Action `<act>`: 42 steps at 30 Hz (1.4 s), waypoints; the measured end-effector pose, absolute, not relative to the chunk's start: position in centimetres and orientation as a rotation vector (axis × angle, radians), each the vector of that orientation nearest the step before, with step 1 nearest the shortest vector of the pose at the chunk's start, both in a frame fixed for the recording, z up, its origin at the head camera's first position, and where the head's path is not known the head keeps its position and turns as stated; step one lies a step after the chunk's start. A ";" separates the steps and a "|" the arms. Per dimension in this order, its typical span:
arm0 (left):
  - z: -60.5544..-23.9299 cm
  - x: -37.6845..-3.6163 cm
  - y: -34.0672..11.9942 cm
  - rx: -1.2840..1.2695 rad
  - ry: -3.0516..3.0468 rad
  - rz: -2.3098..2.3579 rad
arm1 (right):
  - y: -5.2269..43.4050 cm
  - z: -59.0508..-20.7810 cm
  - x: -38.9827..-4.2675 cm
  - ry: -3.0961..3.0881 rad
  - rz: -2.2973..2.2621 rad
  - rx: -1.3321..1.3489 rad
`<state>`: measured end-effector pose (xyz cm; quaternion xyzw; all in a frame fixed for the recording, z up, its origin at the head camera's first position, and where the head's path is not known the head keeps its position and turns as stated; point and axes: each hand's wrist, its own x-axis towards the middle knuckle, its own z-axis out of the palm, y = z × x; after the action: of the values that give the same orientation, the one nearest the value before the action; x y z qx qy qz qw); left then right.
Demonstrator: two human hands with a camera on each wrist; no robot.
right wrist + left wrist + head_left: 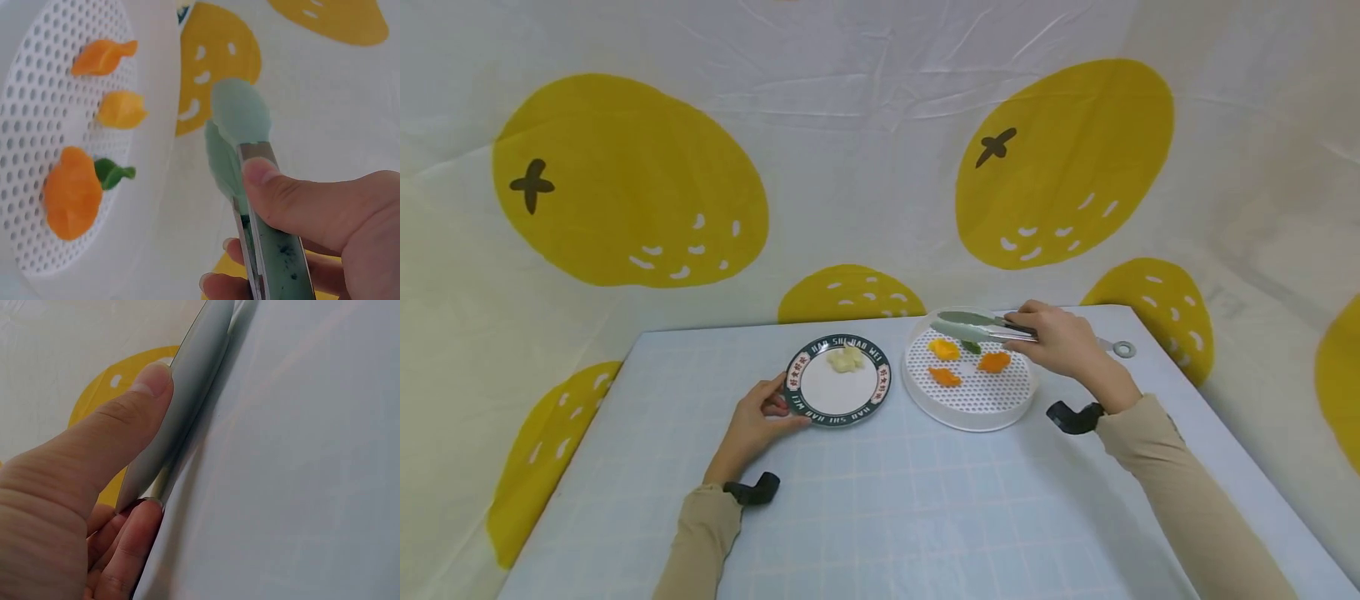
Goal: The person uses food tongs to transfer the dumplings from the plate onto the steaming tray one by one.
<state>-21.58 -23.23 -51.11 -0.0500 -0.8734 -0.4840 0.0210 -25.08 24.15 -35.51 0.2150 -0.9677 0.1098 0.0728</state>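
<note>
Currently gripping one plate (835, 396) and one pair of tongs (966, 332), using two hands.
Pinching the plate's left edge between the thumb (125, 419) and fingers (133, 544) of the left hand (762, 422), with one pale clump (846, 359) on the plate's far half, too small to count by the piece. Clasping the tongs in the right hand (1060, 340), with two green pads (240, 112) slightly spread above the far side of one round white tray (970, 417). Keeping that tray on one pale blue table (850, 517), just right of the plate, with four pieces of food on it: two orange pieces (995, 362), one yellow piece (944, 349) and one green piece (972, 347). Wearing two beige sleeves (1195, 492) and two black wrist straps (752, 490). Facing one cloth (857, 192) printed with yellow fruit (632, 183).
</note>
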 end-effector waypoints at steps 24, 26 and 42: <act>-51.2 -21.6 -23.4 -0.163 -2.690 -1.513 | 12.5 -36.1 -25.2 -2.858 0.497 0.795; -51.3 -21.6 -23.3 -0.159 -2.694 -1.517 | 11.6 -36.4 -25.1 -2.858 0.490 0.822; -51.2 -21.5 -23.5 -0.133 -2.705 -1.520 | 6.0 -39.1 -24.9 -2.834 0.102 0.885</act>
<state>-21.55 -23.50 -51.24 -0.0428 -0.8709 -0.4893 0.0181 -24.91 5.96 -39.07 0.2967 -0.9505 0.0344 0.0851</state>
